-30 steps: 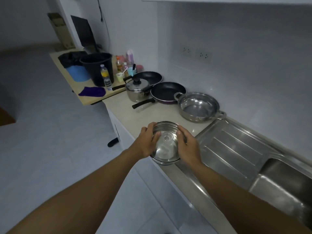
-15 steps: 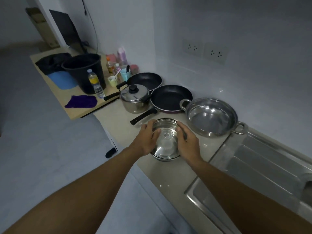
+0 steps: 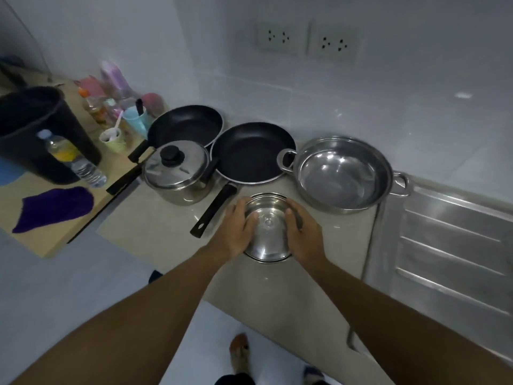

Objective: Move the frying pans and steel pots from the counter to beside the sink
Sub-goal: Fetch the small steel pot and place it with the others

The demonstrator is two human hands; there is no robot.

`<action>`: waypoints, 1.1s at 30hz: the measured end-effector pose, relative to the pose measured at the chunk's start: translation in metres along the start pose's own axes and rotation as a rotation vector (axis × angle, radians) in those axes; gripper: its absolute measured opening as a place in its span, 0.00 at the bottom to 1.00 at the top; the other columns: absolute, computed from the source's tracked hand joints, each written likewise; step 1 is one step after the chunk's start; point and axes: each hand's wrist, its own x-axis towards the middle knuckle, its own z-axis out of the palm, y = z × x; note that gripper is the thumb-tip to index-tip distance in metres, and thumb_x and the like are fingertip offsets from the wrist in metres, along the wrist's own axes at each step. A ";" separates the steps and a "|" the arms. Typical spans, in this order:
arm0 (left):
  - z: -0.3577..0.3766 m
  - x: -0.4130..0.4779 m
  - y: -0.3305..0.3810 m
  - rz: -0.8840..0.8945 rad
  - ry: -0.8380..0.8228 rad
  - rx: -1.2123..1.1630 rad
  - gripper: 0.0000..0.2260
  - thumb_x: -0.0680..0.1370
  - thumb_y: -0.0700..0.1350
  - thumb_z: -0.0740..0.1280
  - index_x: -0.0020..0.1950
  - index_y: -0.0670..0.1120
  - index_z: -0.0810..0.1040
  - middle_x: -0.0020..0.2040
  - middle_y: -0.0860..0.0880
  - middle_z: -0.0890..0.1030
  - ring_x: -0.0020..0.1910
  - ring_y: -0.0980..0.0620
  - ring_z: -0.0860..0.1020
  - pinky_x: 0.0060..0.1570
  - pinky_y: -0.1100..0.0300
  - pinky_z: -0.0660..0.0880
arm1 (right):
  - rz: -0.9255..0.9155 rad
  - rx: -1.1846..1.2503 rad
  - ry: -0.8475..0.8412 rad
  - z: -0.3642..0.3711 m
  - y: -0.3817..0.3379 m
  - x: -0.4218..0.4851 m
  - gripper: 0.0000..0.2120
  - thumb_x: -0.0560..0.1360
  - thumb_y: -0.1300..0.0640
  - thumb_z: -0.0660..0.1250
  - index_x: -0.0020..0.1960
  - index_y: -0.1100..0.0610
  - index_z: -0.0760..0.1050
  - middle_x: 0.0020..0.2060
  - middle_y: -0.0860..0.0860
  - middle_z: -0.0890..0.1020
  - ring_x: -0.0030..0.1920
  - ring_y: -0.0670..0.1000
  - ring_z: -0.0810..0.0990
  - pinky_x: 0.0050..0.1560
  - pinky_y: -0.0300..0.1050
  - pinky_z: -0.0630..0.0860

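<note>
A small steel pot (image 3: pixel 268 229) sits on the beige counter (image 3: pixel 155 226), gripped on both sides by my left hand (image 3: pixel 236 232) and my right hand (image 3: pixel 302 236). Behind it a wide steel pot (image 3: pixel 341 173) with two loop handles stands next to the sink drainboard (image 3: pixel 455 245). Two black frying pans lie at the back: one (image 3: pixel 252 154) in the middle with its handle pointing toward me, another (image 3: pixel 186 126) farther left. A lidded steel pot (image 3: pixel 177 172) with a black knob stands in front of them.
A lower wooden table (image 3: pixel 55 240) on the left carries a black bucket (image 3: pixel 36 129), a water bottle (image 3: pixel 72 159), a purple cloth (image 3: pixel 55 207), cups and bottles. Wall sockets (image 3: pixel 305 41) are above the counter. My feet show on the tiled floor below.
The view has swung toward the counter and down. Both hands stay clasped on the small steel pot, which has shifted from the counter's front edge by the drainboard to farther in, near the pan handle.
</note>
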 end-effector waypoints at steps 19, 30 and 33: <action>0.020 0.071 -0.053 0.267 -0.108 0.309 0.24 0.85 0.50 0.50 0.82 0.50 0.55 0.83 0.50 0.54 0.82 0.48 0.50 0.79 0.46 0.53 | -0.081 -0.695 0.026 0.042 0.010 0.023 0.25 0.86 0.50 0.53 0.80 0.58 0.62 0.81 0.56 0.58 0.82 0.57 0.51 0.80 0.57 0.53; 0.024 0.130 -0.046 0.300 -0.180 0.344 0.29 0.82 0.58 0.40 0.82 0.52 0.54 0.83 0.50 0.53 0.82 0.47 0.49 0.80 0.46 0.52 | 0.002 -0.914 -0.037 0.042 0.007 0.073 0.28 0.86 0.48 0.42 0.82 0.60 0.52 0.82 0.54 0.54 0.82 0.55 0.45 0.81 0.55 0.39; 0.025 0.135 -0.045 0.297 -0.202 0.354 0.28 0.82 0.58 0.40 0.82 0.52 0.53 0.83 0.50 0.52 0.82 0.46 0.49 0.80 0.46 0.51 | -0.002 -0.908 -0.045 0.041 0.007 0.077 0.28 0.86 0.48 0.42 0.82 0.59 0.52 0.82 0.54 0.55 0.82 0.55 0.46 0.81 0.54 0.38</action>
